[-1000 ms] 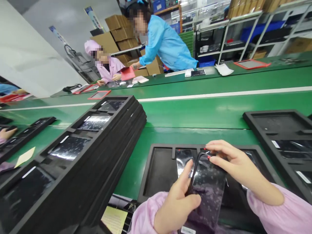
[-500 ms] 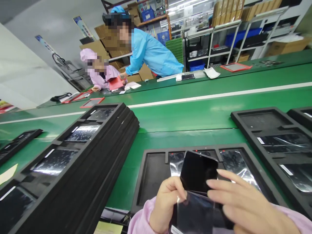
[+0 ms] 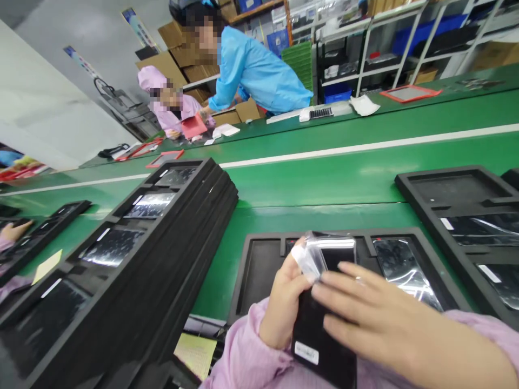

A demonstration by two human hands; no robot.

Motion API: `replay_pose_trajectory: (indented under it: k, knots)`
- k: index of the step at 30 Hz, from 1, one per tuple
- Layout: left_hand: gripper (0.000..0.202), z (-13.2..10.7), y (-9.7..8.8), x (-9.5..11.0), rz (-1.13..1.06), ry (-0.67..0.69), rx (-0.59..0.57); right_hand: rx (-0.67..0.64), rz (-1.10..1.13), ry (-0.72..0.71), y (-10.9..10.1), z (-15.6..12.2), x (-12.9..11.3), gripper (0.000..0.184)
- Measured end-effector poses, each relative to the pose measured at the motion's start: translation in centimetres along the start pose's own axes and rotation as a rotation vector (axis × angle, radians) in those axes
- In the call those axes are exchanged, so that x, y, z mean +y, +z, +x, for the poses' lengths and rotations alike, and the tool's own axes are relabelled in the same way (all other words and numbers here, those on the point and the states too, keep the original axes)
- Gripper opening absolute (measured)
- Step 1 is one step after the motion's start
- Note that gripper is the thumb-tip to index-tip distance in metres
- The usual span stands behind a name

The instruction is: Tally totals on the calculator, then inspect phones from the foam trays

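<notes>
My left hand (image 3: pixel 284 302) is closed round the left edge of a black phone (image 3: pixel 324 329), which stands upright and bears a white label low down. A crumpled clear film (image 3: pixel 311 258) sits at the phone's top, by my left thumb. My right hand (image 3: pixel 365 313) lies across the phone's front with its fingers stretched out, their tips touching the film. Both hands hover over a black foam tray (image 3: pixel 259 270). Its left pocket is empty, and its right pocket holds a bagged phone (image 3: pixel 399 270).
A tall stack of black foam trays (image 3: pixel 133 270) with bagged phones stands at the left. Another tray (image 3: pixel 458 200) lies at the right. A green conveyor belt (image 3: pixel 324 173) runs across. Two people work at the far side. A yellow note (image 3: pixel 197 354) lies below.
The phone came out of its clear bag and now stands upright in my left hand, label side showing. The film has bunched up at its top. My right hand moved onto the phone's front.
</notes>
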State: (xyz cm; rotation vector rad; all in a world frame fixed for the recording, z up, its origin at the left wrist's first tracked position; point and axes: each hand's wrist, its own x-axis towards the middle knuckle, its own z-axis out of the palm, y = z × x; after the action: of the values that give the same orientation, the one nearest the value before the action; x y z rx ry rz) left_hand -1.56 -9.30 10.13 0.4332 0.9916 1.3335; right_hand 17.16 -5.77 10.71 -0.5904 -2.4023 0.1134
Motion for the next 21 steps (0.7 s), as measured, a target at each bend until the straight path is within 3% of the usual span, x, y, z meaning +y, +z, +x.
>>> replay_pose_trajectory:
  k: [2, 5, 11, 15, 18, 21]
  knots:
    - [0.056, 0.3, 0.8, 0.3, -0.057, -0.032, -0.069, -0.016, 0.025, 0.002, -0.3, 0.5, 1.6, 0.017]
    - [0.044, 0.7, 1.6, 0.3, -0.138, -0.08, -0.185, -0.006, 0.064, -0.028, 0.1, 1.5, 3.3, 0.02]
    - [0.037, 1.0, 2.4, 0.1, -0.143, -0.093, -0.132, 0.167, 0.108, 0.307, 3.1, 1.6, 4.2, 0.029]
    - [0.037, 1.1, 2.5, -0.1, -0.183, -0.1, -0.117, 0.183, 0.124, 0.372, 4.3, 1.4, 4.3, 0.029]
    - [0.038, 1.2, 2.3, 0.0, -0.177, -0.084, -0.093, 0.165, 0.114, 0.344, 3.1, 1.5, 3.6, 0.029]
    - [0.037, 1.4, 1.0, 0.8, -0.077, 0.024, 0.004, 0.083, 0.215, 0.226, 0.4, 1.1, 1.5, 0.031]
